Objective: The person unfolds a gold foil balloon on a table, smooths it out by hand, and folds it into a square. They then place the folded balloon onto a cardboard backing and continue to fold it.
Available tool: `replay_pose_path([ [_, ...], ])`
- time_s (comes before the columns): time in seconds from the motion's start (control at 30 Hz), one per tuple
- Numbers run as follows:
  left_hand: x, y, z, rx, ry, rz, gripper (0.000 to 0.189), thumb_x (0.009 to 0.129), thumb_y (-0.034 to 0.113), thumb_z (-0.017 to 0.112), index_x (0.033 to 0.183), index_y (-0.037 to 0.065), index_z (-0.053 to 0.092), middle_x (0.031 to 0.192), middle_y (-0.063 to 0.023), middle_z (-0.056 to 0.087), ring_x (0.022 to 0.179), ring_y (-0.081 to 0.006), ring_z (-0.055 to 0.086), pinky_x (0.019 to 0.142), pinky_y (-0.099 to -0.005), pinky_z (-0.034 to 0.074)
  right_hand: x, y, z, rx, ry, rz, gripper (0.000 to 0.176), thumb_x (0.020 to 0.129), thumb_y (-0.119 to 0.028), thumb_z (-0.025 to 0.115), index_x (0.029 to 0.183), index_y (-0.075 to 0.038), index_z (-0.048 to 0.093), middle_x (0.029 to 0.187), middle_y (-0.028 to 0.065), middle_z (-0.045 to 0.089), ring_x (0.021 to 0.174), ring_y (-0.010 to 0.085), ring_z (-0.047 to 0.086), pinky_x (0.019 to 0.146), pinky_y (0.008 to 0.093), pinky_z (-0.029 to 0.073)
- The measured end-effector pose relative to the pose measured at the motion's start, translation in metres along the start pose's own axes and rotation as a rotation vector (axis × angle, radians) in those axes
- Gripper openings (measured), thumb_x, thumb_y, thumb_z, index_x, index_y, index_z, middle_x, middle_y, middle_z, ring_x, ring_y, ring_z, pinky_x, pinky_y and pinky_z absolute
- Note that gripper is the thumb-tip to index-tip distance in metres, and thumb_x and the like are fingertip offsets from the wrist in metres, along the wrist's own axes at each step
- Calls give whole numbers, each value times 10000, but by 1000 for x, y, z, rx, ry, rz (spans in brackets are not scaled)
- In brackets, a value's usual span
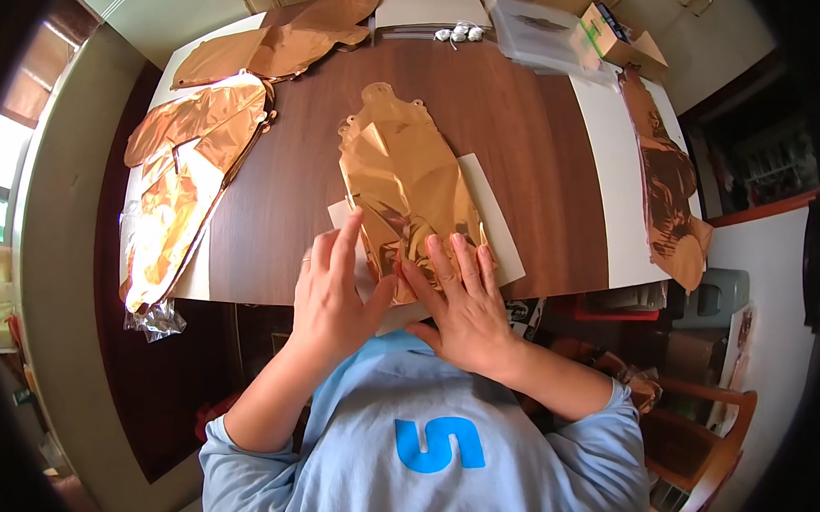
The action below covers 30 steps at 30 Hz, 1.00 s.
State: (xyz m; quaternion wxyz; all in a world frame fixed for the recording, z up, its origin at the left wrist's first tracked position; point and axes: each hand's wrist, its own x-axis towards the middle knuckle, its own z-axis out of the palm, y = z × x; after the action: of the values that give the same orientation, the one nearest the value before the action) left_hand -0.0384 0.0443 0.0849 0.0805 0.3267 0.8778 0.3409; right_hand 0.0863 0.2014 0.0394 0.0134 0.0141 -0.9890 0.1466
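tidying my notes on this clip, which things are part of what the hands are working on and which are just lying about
In hand: gold foil balloon, white sheet under it, left hand and right hand flat on them.
Lying about: foil balloons at left, foil strip at right, cardboard box, clear plastic bag.

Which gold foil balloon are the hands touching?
The middle balloon, on the white sheet under the left hand and right hand; the others lie untouched near the edges of the table.

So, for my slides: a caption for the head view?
Left hand and right hand press a gold foil balloon onto white paper on a table.
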Motion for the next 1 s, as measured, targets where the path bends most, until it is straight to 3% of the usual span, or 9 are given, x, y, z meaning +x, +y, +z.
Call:
replay_pose_path([
  [0.03, -2, -6, 4, 228, 94, 170, 718, 770, 91, 749, 1428, 65, 461, 1198, -183, 565, 1122, -347, 601, 932, -459, 500, 0, 0, 1, -5, -2, -1, 868, 860, -513, 668, 1570, -200, 278, 1624, 214, 148, 1481, 456, 144, 1178, 630, 121],
  [0.13, -5, -19, 3, 191, 30, 571, 557, 730, 143, 776, 1261, 75, 624, 1281, -163, 560, 1254, -389, 506, 1039, -513, 408, -1, 2, 2, -2, 20, -10, 875, 853, -515, 674, 1571, -213, 275, 1623, 216, 153, 1480, 457, 149, 1176, 634, 124],
  [0.17, -9, -22, 4, 236, -20, 628, 422, 752, 152, 775, 1158, 76, 685, 1305, -140, 579, 1267, -342, 534, 1063, -495, 410, -1, 2, 2, -2, 22, -13, 878, 853, -517, 674, 1572, -212, 272, 1622, 217, 156, 1479, 458, 152, 1176, 635, 125],
  [0.27, -24, -49, 16, 236, -39, 699, 426, 766, 163, 773, 1172, 74, 681, 1254, -120, 618, 1263, -318, 560, 1088, -494, 397, 0, 3, 2, -3, 32, -26, 886, 852, -524, 670, 1574, -208, 266, 1620, 221, 165, 1476, 459, 161, 1176, 637, 128],
  [0.7, -34, -70, 16, 156, -51, 716, 445, 796, 180, 763, 1220, 77, 678, 1335, -152, 602, 1281, -335, 557, 1116, -517, 375, -2, 3, 2, 3, 45, -39, 840, 875, -516, 648, 1573, -247, 268, 1617, 223, 165, 1477, 460, 158, 1168, 663, 111],
  [1.0, -21, -59, 14, 21, -28, 614, 288, 801, 143, 743, 1079, 77, 705, 1297, -165, 599, 1272, -354, 545, 1116, -533, 364, -5, 0, 2, 34, 29, -11, 796, 874, -500, 655, 1556, -266, 317, 1614, 236, 157, 1475, 477, 141, 1164, 670, 107],
])
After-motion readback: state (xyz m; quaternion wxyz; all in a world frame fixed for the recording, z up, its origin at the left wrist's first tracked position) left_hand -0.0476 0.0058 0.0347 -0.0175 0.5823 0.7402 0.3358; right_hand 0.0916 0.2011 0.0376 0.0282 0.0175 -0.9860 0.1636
